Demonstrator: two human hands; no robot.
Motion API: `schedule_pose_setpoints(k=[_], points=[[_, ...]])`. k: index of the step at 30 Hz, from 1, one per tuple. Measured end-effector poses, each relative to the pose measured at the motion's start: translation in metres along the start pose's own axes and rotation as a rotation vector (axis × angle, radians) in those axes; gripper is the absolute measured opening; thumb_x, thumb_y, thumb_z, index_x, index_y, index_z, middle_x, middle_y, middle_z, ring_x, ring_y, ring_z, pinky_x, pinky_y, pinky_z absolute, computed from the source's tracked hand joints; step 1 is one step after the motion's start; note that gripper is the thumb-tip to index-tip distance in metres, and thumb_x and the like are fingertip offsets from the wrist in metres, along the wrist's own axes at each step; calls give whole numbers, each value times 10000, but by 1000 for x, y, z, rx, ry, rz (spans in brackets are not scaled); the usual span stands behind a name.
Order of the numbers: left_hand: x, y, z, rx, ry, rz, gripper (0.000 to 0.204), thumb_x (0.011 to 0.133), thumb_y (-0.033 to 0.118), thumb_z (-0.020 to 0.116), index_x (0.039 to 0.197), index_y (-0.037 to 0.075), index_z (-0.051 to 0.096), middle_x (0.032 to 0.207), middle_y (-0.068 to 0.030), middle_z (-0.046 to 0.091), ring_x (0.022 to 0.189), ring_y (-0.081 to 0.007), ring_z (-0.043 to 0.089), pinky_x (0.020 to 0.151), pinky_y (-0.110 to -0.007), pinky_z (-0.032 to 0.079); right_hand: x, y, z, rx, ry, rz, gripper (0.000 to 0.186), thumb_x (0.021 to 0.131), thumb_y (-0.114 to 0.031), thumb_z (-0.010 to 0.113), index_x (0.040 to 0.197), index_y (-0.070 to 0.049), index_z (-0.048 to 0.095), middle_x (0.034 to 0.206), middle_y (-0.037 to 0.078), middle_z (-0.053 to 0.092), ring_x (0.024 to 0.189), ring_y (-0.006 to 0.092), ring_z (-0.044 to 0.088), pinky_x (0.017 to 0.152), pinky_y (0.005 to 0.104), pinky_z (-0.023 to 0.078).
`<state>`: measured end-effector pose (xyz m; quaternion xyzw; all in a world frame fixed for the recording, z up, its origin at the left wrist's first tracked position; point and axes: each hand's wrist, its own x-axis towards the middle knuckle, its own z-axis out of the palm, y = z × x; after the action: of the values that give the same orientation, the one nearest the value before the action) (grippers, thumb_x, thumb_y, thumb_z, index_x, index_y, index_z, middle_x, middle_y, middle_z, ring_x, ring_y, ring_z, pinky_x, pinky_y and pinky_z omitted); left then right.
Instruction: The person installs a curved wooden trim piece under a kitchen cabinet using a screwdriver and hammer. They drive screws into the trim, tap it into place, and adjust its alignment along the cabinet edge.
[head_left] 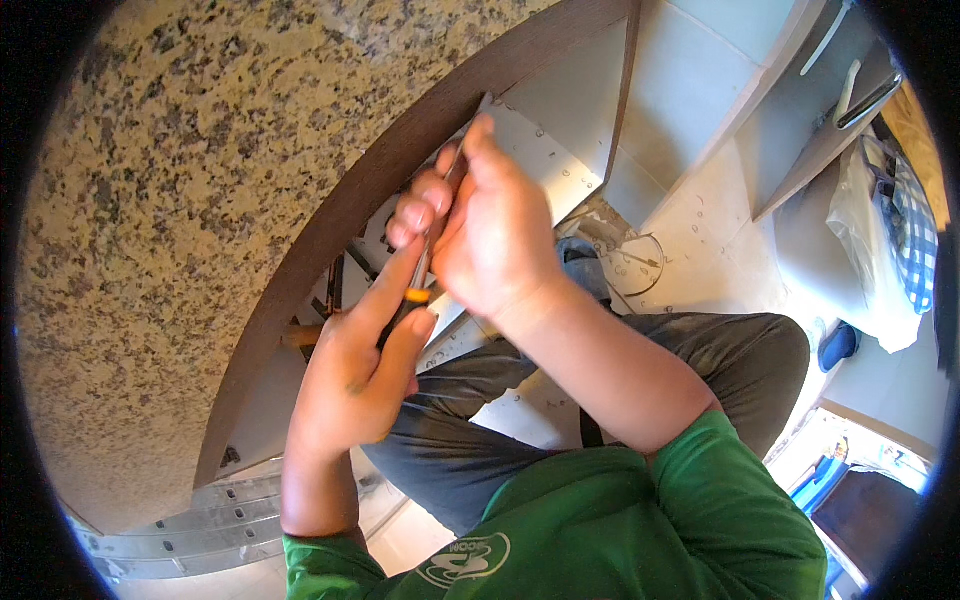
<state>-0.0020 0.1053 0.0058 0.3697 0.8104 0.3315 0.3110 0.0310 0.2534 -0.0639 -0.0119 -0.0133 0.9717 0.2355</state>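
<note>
A screwdriver (418, 295) with a black and orange handle and a long metal shaft slants up to the underside of a curved dark wood edge (300, 238). My left hand (360, 370) grips its handle, index finger stretched along it. My right hand (490, 230) curls around the shaft higher up, near the edge, where the tip meets the panel. Behind my hands are a pale shelf (560, 160) and some dark narrow pieces (335, 280) inside the cabinet opening.
A speckled granite top (170, 170) fills the upper left. My bent legs (750, 360) are below. At right stand open cabinet doors (800, 110), a white plastic bag (860, 250), checked cloth (910, 230) and a blue-handled item (830, 470). Metal slotted strips (180, 530) lie lower left.
</note>
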Motion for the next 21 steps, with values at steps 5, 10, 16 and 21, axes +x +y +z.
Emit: schedule_pose_setpoints(k=[5, 10, 16, 21], points=[[0, 1, 3, 15, 13, 1, 540, 979, 106, 567, 1493, 54, 411, 654, -47, 565, 504, -95, 529, 516, -268, 452, -2, -1, 3, -21, 16, -9, 422, 1010, -518, 468, 844, -131, 449, 659, 17, 392, 665, 206, 431, 684, 393, 396], [4, 5, 6, 8, -4, 21, 535, 983, 114, 561, 1491, 48, 410, 656, -51, 568, 506, -99, 529, 525, -274, 456, -1, -6, 3, -28, 31, -37, 416, 1028, -505, 433, 841, -133, 447, 660, 18, 383, 656, 211, 430, 680, 391, 394], [6, 8, 8, 44, 6, 29, 540, 982, 115, 561, 1493, 41, 403, 680, -70, 584, 517, -99, 524, 534, -282, 459, 1, -9, -1, -18, 46, -16, 420, 1034, -501, 421, 835, -132, 446, 657, 15, 386, 642, 196, 420, 669, 389, 393], [28, 14, 20, 53, -14, 94, 533, 978, 106, 557, 1485, 34, 410, 704, -100, 597, 522, -110, 547, 544, -290, 472, 8, -31, 2, -71, 123, -128, 406, 1027, -495, 442, 840, -135, 452, 649, 12, 385, 635, 189, 418, 660, 387, 392]])
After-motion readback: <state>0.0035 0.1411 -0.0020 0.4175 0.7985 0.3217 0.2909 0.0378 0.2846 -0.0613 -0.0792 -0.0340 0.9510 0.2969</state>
